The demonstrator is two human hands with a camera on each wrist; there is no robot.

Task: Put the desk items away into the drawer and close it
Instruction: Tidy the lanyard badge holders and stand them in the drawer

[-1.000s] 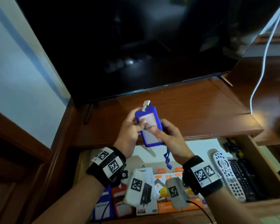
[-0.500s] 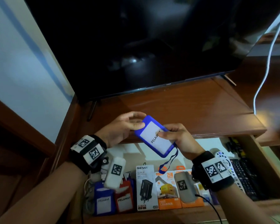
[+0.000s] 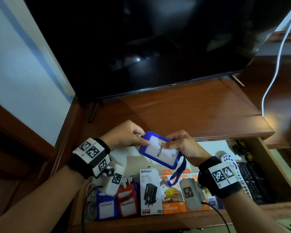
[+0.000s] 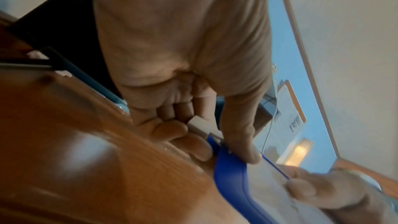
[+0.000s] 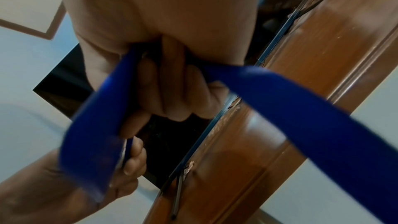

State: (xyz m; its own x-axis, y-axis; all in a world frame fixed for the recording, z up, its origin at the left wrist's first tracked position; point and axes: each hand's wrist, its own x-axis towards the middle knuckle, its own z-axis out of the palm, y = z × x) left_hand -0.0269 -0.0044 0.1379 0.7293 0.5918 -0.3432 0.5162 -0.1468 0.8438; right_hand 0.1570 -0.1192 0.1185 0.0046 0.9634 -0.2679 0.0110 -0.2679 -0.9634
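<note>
Blue plastic frames the badge holder point(image 3: 160, 149), which hangs in the air between both hands, tilted, above the open drawer point(image 3: 275, 167) and just in front of the desk point(image 3: 191, 111) edge; its white card reads PELAWAT. At its upper left end the left hand point(image 3: 124, 137) pinches it, thumb on the face and fingers curled behind; the left wrist view shows those fingers point(image 4: 172, 129) closed round the small white clip point(image 4: 199, 124) at that end, with the thumb pressing the blue rim. From the far long edge the right hand point(image 3: 183, 145) grips it, thumb tip on the card near the lettering and fingers folded behind it. A blue strap point(image 3: 177, 174) loops down from the holder's lower right corner, dangling over the boxes below; in the right wrist view that strap point(image 5: 301, 105) runs out from under the curled fingers. Inside the drawer, along its front, stand a blue badge holder point(image 3: 106, 207) and a red badge holder point(image 3: 127, 203), both marked PELAWAT, then a white charger box point(image 3: 150, 192) and an orange charger box point(image 3: 172, 199). Farther right lie a white remote point(image 3: 227, 161) and a black remote point(image 3: 252, 180). Behind the hands a dark television point(image 3: 141, 47) stands on the desk, and a white cable point(image 3: 279, 56) hangs down at the right.
</note>
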